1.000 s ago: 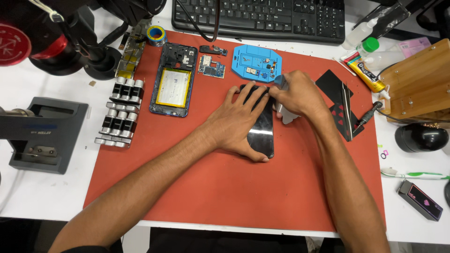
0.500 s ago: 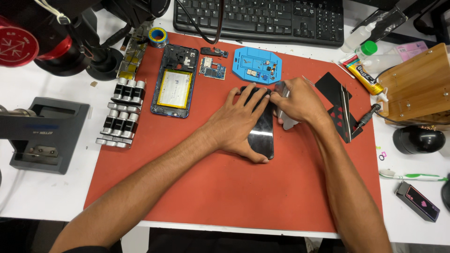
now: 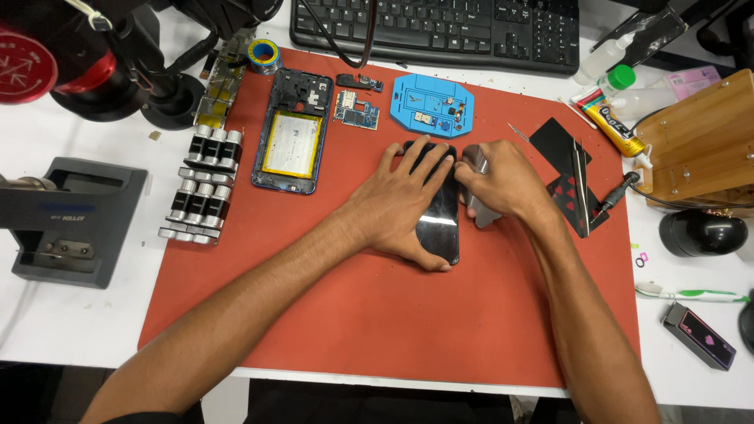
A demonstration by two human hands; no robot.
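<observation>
Head view shows a black phone screen [image 3: 440, 208] lying face up near the middle of a red mat [image 3: 377, 314], its long side running away from the person. The left hand [image 3: 400, 200] lies flat along the screen's left edge, fingers spread over its top corner and thumb hooked at its bottom edge, pinning it down without gripping it. The right hand [image 3: 503, 182] sits just right of the screen with fingers curled together around a small grey tool [image 3: 481, 212], fingertips touching the screen's upper right edge. Left of the hands lies an opened phone frame [image 3: 292, 129] with a yellowish rectangular battery label, and beside that three rows of silver and black cylinders [image 3: 200, 184]. A blue tray [image 3: 432, 106] of small parts sits just beyond the fingers. To the right lie black playing cards [image 3: 561, 169] with red marks, a yellow glue tube [image 3: 609, 126] with a red cap, a green-capped bottle [image 3: 616, 78], and, nearer the table edge, a small black box [image 3: 699, 336] with a pink mark
</observation>
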